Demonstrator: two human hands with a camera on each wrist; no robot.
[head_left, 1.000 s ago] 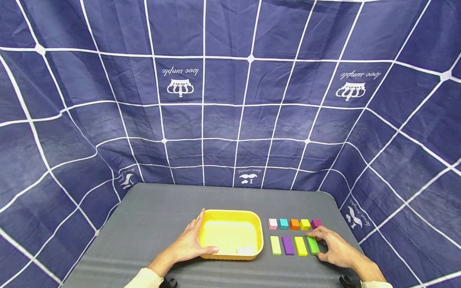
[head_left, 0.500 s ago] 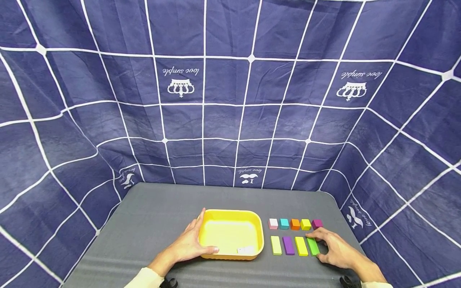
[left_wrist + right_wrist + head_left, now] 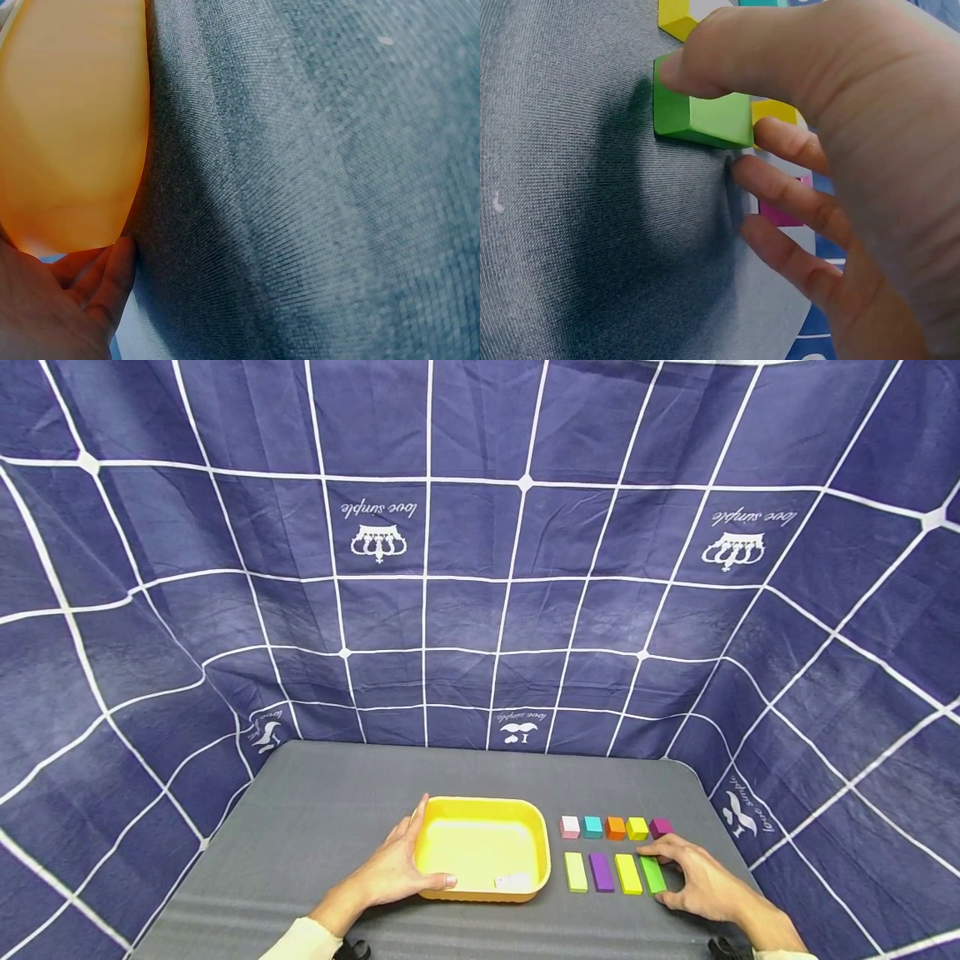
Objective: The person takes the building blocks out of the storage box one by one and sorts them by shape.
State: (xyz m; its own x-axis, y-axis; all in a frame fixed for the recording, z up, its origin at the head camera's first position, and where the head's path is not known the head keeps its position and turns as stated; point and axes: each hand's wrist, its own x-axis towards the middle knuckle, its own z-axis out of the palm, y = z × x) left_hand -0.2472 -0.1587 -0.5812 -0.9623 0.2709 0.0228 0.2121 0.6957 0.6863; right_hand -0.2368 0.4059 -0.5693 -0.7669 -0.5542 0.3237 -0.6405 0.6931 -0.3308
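A shallow yellow plastic tray (image 3: 482,895) stands on the grey cloth in the head view. My left hand (image 3: 393,866) grips its left end, thumb along the front rim and fingers round the back corner. The left wrist view shows those fingers (image 3: 116,274) against the tray's outer wall. At the right, my right hand (image 3: 701,881) pinches a green oblong block (image 3: 718,120) lengthwise, with the thumb on the near end and the index finger at the far end. The block still lies on the cloth, last in the front row.
Left of the green block lie a yellow block (image 3: 627,874), a purple block (image 3: 602,872) and a pale yellow-green block (image 3: 576,872). Several small cubes form a row behind, including an orange cube (image 3: 615,828). A white label-like patch (image 3: 513,882) shows inside the tray. Patterned blue cloth (image 3: 465,618) walls the table.
Both hands keep nearly the same place. The right thumb has shifted slightly closer to the green block's near end. The whole head view drifts a few pixels.
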